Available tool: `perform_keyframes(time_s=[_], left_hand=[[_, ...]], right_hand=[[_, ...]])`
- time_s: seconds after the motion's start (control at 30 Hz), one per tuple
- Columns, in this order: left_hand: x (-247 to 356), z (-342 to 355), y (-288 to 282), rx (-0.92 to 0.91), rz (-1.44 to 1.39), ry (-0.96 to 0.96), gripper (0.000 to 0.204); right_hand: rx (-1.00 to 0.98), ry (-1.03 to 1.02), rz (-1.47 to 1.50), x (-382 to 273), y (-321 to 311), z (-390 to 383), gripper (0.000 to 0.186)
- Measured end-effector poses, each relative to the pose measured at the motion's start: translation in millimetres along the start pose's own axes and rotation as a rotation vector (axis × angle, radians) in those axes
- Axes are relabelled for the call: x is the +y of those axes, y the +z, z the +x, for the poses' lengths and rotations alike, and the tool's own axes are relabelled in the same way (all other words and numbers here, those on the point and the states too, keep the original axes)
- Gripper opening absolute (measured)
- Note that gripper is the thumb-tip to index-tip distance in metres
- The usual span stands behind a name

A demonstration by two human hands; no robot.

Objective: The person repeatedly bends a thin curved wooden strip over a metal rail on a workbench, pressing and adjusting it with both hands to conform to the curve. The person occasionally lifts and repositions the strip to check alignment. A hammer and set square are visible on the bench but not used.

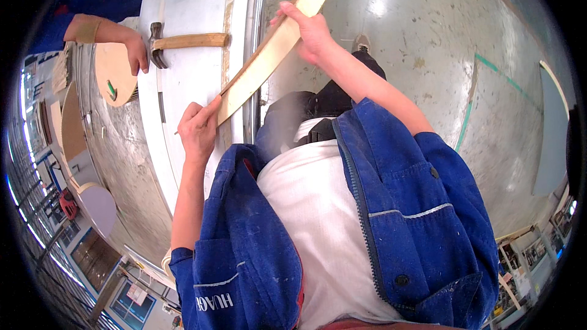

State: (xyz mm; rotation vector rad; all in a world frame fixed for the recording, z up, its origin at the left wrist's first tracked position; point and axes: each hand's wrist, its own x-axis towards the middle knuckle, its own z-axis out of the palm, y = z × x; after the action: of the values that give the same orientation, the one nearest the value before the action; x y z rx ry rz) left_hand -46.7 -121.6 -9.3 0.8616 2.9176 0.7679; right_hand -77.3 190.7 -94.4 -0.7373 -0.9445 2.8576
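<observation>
We grip 1 strip: left hand at its near part, right hand farther along. It slants across the table's right edge; swinging it left could knock the hammer.

Blue short-sleeved jacket, open; dark zip; pale piping; white lettering, lower left. White shirt, lower centre. Trousers partly blurred, seemingly black. Greyish shoe, upper centre.

long pale strip, brown-edged, held aslant
</observation>
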Motion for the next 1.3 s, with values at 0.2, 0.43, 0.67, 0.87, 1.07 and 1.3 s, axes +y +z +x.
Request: perform_keyframes(time_s=[0.2,0.43,0.67,0.87,1.07,1.3], left_hand=[[15,0,-7,-0.115,-0.119,0.015,0.027],[8,13,3,-0.001,0.011,0.025,0.031],[18,9,10,-0.022,-0.03,0.06,0.034],[15,18,0,-0.008,-0.009,0.06,0.037],[21,21,16,0.02,0.05,0.085,0.038],[40,28,15,-0.031,-0.051,0.125,0.037]], right_hand=[[-0.022,-0.016,0.003,-1,-2,0,0.029],[-0.005,0.017,-0.004,-2,1,-3,0.028],[0.013,-0.029,0.034,-1,1,-1,0.029],[0.003,-0.007,0.036,-1,-1,0,0.031],[-0.004,-0.004,0.029,0,-1,0,0.032],[0.017,0.03,0.007,-7,3,-5,0.032]])
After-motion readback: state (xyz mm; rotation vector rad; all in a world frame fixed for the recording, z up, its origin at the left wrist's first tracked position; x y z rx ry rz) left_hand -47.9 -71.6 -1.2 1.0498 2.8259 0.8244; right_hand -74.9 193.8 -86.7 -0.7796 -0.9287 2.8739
